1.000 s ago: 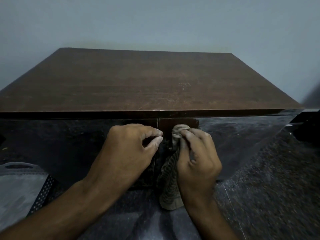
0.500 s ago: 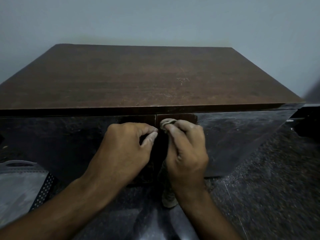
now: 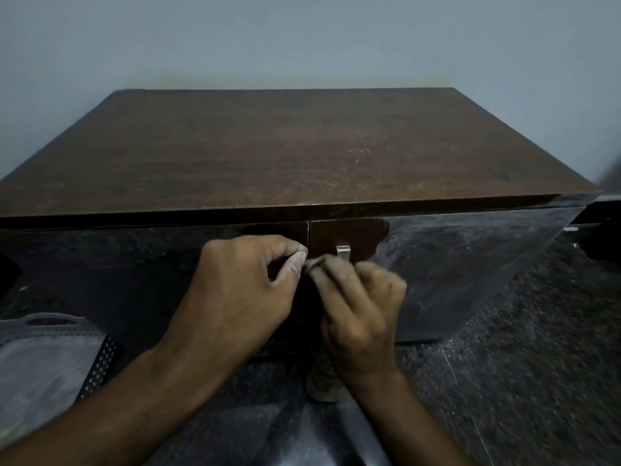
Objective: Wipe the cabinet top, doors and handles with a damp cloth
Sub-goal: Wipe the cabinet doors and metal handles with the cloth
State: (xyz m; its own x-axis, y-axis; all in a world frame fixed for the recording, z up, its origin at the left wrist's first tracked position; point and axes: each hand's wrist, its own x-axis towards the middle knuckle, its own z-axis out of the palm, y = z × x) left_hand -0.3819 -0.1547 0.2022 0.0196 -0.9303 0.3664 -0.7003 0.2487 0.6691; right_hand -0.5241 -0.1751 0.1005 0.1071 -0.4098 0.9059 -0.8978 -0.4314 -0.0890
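At the door seam, right hand (image 3: 359, 311) grips the cloth (image 3: 324, 381); left hand (image 3: 242, 294) curled, hold unclear.

**Around the edges: wall, floor and a grey bag**

A plain pale blue-grey wall (image 3: 302, 38) is filling the upper part of the view, evenly lit and unmarked. Below, a dark speckled floor (image 3: 524, 348) is spreading across the right and lower middle, glossy enough to be catching soft reflections, with a thin pale line running diagonally across it. At the lower left a grey bag (image 3: 37, 368) with a cut-out carrying handle is lying flat on the floor, its surface looking slightly shiny. Just beside its right edge a dark perforated strip (image 3: 99, 368), dotted with small pale holes, is slanting downward. At the far right edge, dark shapes are showing, too dim to identify.
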